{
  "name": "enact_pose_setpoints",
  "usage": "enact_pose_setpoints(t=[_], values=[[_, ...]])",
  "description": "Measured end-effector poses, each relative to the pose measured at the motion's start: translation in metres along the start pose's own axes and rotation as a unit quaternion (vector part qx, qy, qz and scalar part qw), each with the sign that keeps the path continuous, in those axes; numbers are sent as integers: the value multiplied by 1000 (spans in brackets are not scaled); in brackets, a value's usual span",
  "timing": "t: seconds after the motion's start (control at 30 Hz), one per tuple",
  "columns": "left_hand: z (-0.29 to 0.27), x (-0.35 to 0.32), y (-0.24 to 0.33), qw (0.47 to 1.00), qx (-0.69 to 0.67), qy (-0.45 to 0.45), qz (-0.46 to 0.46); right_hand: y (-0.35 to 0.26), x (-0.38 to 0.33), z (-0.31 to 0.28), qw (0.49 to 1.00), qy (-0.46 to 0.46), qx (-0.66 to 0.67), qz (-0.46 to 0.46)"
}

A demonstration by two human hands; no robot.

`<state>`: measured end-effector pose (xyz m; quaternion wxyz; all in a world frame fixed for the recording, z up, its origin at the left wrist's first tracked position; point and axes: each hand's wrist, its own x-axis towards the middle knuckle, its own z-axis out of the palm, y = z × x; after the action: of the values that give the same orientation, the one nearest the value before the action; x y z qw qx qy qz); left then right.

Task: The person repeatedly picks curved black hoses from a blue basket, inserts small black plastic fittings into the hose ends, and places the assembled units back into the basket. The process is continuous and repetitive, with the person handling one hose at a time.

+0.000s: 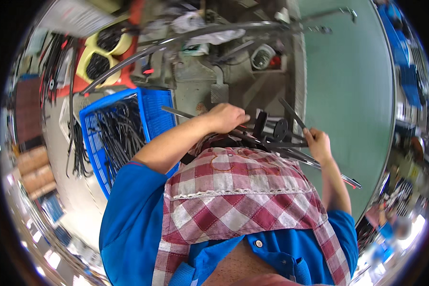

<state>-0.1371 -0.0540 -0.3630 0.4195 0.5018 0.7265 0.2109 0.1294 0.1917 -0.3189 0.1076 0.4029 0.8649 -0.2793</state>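
My left hand is closed, fingers curled down, over a long thin dark strip. That strip seems to run under the hand and across my lap; the fingertips' exact hold is partly hidden. My right hand pinches the lower end of a short flat black strip, which slants up and left. Between the hands, in front of the apron, lie black parts, among them a round black disc and an upright block. Below my right hand a long dark bar with a red tip points outward.
A blue crate full of black strips stands at my left. Beyond it, yellow tubs of small black pieces sit on a red surface. A long curved bar crosses ahead, above a foot pedal. A green tabletop lies at right.
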Motion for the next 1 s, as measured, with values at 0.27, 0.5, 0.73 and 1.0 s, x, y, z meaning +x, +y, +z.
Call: enact_pose_setpoints(t=[0.27,0.5,0.73,1.0], values=[[-107,-65,-36,955,-131,261,56,-190,33,2,979,39,-100,-172],[-175,-97,-22,908,-330,254,-54,-277,24,-17,967,-8,-124,-221],[-215,-101,-40,888,-391,239,-45,-300,34,-23,969,11,-71,-237],[-228,-84,-63,939,-162,304,-13,-318,55,-20,985,-49,-61,-157]])
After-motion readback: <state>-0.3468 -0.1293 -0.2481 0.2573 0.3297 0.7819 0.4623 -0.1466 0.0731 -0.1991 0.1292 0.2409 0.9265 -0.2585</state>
